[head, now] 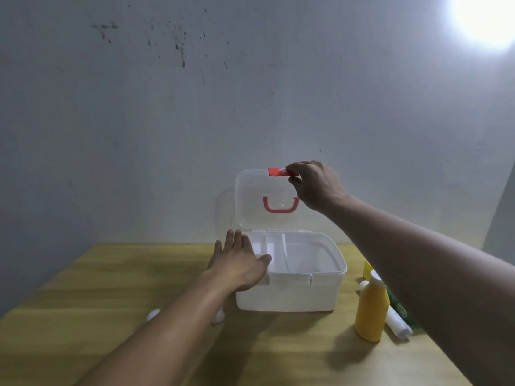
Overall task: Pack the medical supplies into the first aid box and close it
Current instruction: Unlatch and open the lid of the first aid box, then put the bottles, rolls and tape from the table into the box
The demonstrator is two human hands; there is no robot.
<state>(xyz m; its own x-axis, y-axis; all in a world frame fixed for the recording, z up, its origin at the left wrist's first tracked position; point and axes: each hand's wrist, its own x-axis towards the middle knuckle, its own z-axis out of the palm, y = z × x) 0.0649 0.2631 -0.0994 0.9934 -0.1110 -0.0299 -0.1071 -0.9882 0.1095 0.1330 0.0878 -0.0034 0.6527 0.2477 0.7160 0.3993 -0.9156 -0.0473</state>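
A white first aid box [289,295] stands open on the wooden table, its clear lid [250,196] upright with a red handle and a red latch [276,171] at the top edge. My right hand [315,185] pinches that latch and holds the lid up. My left hand [239,260] lies flat on the box's left rim, fingers spread. Inside, a white tray [274,250] shows with nothing visible in it. Right of the box stand a yellow bottle [372,307], a white roll [397,321] and a green packet [397,302], partly behind my right arm.
Two small white objects [153,314] lie on the table [111,274] left of the box, partly hidden by my left arm. A grey stained wall rises right behind the table. A bright lamp glares at the top right.
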